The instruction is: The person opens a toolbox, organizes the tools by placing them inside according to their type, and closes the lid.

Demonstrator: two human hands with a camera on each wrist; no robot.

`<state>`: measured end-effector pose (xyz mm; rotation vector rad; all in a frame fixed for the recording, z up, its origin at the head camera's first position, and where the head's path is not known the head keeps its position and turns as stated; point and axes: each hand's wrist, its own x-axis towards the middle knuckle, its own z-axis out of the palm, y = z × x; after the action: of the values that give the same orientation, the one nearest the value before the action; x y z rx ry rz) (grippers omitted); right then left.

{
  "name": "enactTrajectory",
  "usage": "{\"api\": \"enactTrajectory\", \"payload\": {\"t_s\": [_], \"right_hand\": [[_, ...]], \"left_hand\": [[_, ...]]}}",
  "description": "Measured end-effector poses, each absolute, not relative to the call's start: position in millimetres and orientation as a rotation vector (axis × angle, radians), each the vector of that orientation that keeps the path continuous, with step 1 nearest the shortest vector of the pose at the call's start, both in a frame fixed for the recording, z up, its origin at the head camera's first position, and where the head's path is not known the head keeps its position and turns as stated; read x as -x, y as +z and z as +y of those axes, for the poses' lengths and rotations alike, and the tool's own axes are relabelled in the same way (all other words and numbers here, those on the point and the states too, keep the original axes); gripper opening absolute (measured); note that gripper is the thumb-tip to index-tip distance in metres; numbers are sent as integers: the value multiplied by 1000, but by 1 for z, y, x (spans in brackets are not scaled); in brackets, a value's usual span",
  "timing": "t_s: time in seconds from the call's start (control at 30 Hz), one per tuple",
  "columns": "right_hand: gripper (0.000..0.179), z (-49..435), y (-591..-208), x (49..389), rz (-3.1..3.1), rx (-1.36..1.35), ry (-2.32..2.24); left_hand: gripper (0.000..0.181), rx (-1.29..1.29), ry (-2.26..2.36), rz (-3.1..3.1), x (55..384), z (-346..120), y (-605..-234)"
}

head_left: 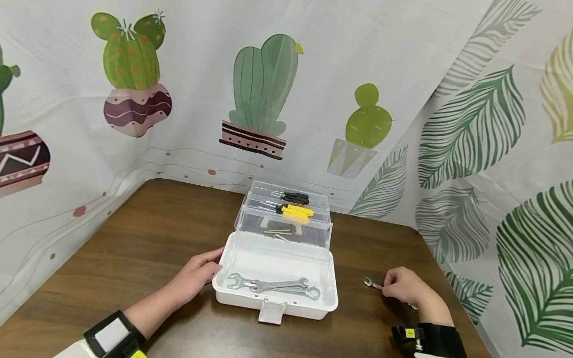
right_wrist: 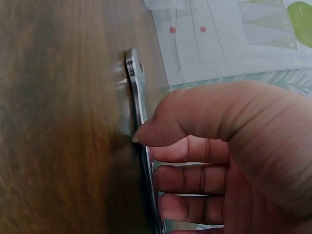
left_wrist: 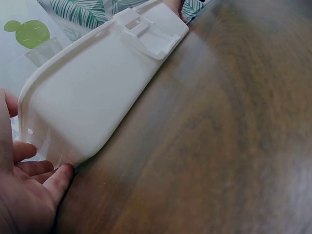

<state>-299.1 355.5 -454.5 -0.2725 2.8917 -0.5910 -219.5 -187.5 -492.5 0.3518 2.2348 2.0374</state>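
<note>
A white toolbox [head_left: 275,309] stands with its lid back and several silver wrenches [head_left: 279,286] lying in its bottom. Against its left end wall rests my left hand [head_left: 197,273]; the left wrist view shows fingertips [left_wrist: 59,179] touching the wall low down. To the right of the box, my right hand [head_left: 405,286] pinches a small silver wrench [head_left: 369,283] by its middle, the thumb on one side and fingertips on the other. That wrench [right_wrist: 134,70] lies on or just above the table; I cannot tell which. The hand hides its middle part.
Clear plastic trays [head_left: 286,199] fold out behind the toolbox. They hold black-handled screwdrivers [head_left: 295,198], yellow-handled screwdrivers [head_left: 297,211] and brass-coloured hex keys [head_left: 278,231]. A latch [head_left: 271,312] hangs at the box front. A patterned cloth [head_left: 192,99] borders the brown table [head_left: 179,219].
</note>
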Motion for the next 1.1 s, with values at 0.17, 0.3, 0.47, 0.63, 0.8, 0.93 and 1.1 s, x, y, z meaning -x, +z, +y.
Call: {"api": "enactTrajectory", "payload": {"t_s": [0.17,0.3,0.47,0.63,0.8,0.93,1.1], "right_hand": [[13,357,-457,302,2909,306,-610],[13,356,-457,303,2913,302,-595],[14,354,-456,302,2902,277,-569],[16,354,-454,302,2893,243,-546],[18,353,-454,302,2890,226,-559],[20,353,-454,300,2878,203,-594],[21,352,-452,298,2846,145,-616]], "left_hand": [[62,-351,2029,2243,220,-188,-493],[62,-335,2024,2246,220,-188,-493],[62,-325,2021,2249,220,-187,-493],[62,-327,2021,2250,220,-188,-493],[62,-339,2020,2249,221,-188,-493],[62,-343,2022,2247,221,-188,-493],[62,-321,2015,2252,220,-187,-492]]}}
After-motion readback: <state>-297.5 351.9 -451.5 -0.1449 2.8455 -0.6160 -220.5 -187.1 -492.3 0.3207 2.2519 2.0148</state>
